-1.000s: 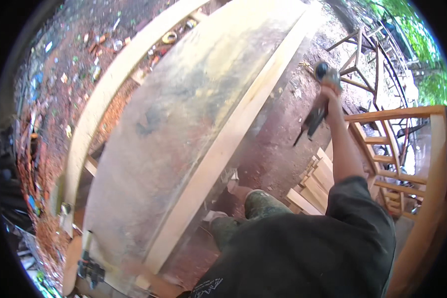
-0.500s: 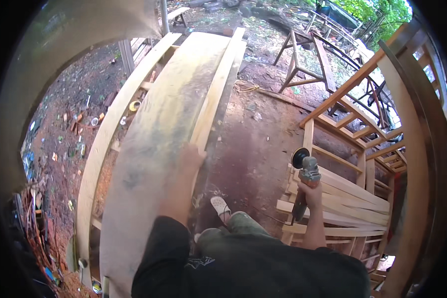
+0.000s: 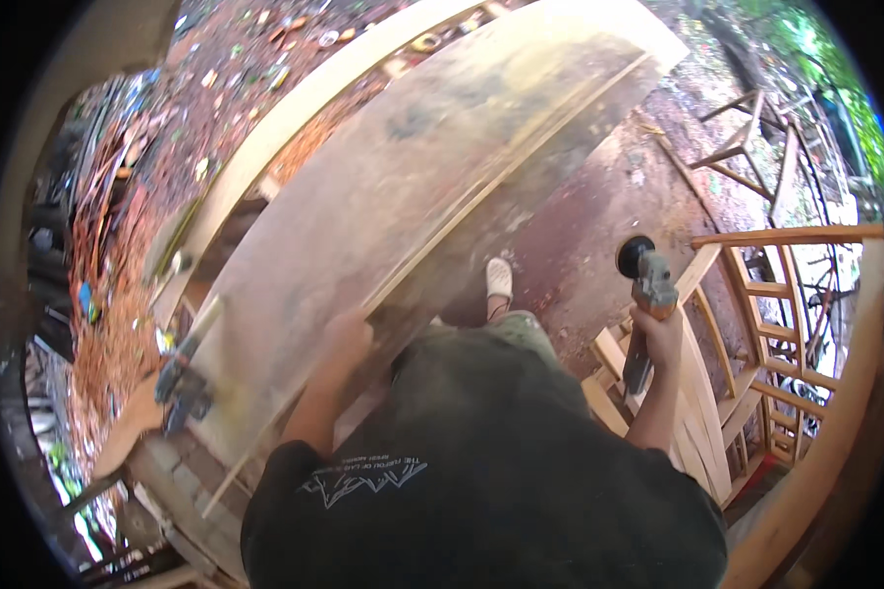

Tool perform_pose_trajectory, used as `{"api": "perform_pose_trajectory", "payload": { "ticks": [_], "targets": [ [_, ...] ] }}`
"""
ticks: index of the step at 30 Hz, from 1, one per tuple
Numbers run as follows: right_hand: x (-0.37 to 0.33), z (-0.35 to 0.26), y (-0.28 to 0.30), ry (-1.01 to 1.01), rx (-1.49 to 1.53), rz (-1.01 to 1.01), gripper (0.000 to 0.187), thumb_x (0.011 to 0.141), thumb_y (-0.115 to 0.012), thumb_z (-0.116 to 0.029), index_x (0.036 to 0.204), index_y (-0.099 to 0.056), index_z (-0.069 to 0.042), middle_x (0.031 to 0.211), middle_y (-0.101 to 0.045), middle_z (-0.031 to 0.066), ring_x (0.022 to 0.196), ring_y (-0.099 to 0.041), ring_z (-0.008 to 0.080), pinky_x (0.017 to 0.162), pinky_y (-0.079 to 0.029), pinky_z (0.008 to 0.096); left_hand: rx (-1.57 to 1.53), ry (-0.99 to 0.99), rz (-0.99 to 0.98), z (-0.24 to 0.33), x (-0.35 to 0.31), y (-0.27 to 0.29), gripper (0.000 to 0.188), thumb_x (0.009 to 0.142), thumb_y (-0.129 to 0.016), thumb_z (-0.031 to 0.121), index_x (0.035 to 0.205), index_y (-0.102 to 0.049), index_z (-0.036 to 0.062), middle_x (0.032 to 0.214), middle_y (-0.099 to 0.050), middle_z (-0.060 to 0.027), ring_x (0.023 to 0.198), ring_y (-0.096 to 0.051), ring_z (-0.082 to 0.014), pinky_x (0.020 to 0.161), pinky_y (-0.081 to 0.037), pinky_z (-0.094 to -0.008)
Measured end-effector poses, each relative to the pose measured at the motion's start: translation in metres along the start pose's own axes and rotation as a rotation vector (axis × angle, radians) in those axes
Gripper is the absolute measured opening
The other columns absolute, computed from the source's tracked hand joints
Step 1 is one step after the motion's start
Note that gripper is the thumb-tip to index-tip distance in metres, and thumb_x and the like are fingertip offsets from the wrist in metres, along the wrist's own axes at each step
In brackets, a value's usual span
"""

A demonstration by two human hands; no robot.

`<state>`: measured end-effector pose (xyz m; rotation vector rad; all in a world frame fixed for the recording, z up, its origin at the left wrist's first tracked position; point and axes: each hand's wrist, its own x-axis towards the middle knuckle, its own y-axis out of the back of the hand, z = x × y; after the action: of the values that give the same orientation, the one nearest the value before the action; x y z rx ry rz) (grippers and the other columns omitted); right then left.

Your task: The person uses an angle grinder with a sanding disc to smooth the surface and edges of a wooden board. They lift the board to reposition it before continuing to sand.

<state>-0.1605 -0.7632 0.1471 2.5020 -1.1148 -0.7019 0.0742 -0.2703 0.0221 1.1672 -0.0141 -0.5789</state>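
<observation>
My right hand (image 3: 658,334) is closed round the body of an angle grinder (image 3: 655,287), which has a dark round disc at its upper end. I hold it off to the right of the workbench, with the disc touching nothing. On the left, my left hand (image 3: 347,339), somewhat blurred, grips a long pale wooden plank (image 3: 506,179) along the near edge of the bench. The plank shows a narrow face and runs past my hand at both ends. Under it lies the broad, dusty benchtop (image 3: 334,211).
A cordless power tool (image 3: 182,388) lies at the bench's left end. Beyond the bench runs a long pale board (image 3: 265,128). Wooden frames (image 3: 791,236) and stacked planks (image 3: 692,402) stand close on my right. Littered ground (image 3: 236,59) lies behind, with a trestle (image 3: 746,147) at far right.
My view has swung left, bringing the power tool and the bench's left end into sight. The plank has tipped from its broad face to a narrower one. The grinder stays in my right hand.
</observation>
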Motion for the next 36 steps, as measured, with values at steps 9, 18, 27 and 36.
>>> {"api": "perform_pose_trajectory", "payload": {
  "ticks": [9,18,27,36],
  "targets": [
    [-0.046,-0.076,-0.175,0.274,-0.203,-0.654,0.037,0.075,-0.081,-0.017,0.105,-0.068,0.0,0.087,-0.072,0.0077,0.081,-0.066,0.0154,0.076,-0.054,0.033,0.097,0.454,-0.168,-0.086,-0.101,0.038,0.032,0.082,-0.068,0.028,0.091,-0.074,-0.0012,0.1,-0.071,-0.0277,0.094,-0.069,-0.044,0.087,-0.055,-0.05],
    [-0.113,-0.118,-0.292,0.411,-0.656,-0.904,0.059,0.074,-0.079,-0.039,0.11,-0.063,0.006,0.1,-0.072,0.0274,0.099,-0.071,0.0422,0.086,-0.056,0.0456,0.103,0.244,-0.192,-0.063,-0.056,0.018,0.023,0.083,-0.067,0.016,0.097,-0.075,-0.001,0.11,-0.068,-0.0237,0.106,-0.066,-0.0412,0.094,-0.054,-0.0475],
    [-0.036,-0.111,-0.254,0.368,-0.505,-0.7,0.045,0.075,-0.08,-0.035,0.095,-0.073,0.004,0.087,-0.073,0.0248,0.085,-0.073,0.0394,0.076,-0.056,0.0448,0.081,0.218,-0.213,-0.062,-0.058,0.02,0.021,0.082,-0.067,0.014,0.097,-0.073,0.0005,0.113,-0.067,-0.0235,0.109,-0.064,-0.0407,0.096,-0.052,-0.0481],
    [0.102,-0.108,-0.193,0.144,-0.513,-0.593,0.046,0.072,-0.084,-0.033,0.103,-0.075,0.0,0.089,-0.074,0.0143,0.083,-0.072,0.0229,0.079,-0.055,0.0382,0.116,0.282,-0.245,-0.062,-0.058,0.017,0.024,0.082,-0.068,0.016,0.098,-0.072,-0.0009,0.112,-0.066,-0.026,0.111,-0.062,-0.0427,0.097,-0.05,-0.0496]
  ]
}}
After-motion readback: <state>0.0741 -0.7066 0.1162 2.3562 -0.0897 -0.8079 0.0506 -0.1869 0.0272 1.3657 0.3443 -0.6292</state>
